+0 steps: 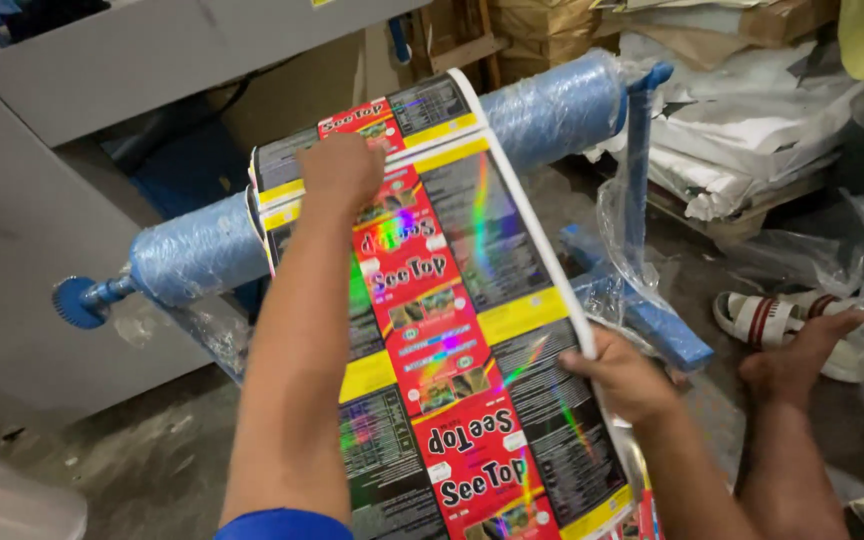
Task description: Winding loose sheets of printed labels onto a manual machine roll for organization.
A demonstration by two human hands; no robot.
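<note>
A long strip of glossy printed packaging film [472,330], red, black and yellow with a rainbow sheen, runs from a blue plastic-wrapped roller [552,110] down toward me. My left hand [340,170] rests as a closed fist on the film's upper part, near where it passes over the roller. Lower down, my right hand [624,372] pinches the strip's white right edge. The roller sits on a blue metal stand [638,180].
A grey machine housing [72,150] stands at the left. Piles of white sacks [752,130] and cardboard lie at the back right. My bare foot [802,350] and a striped sandal [767,318] are on the dusty concrete floor among clear plastic wrap.
</note>
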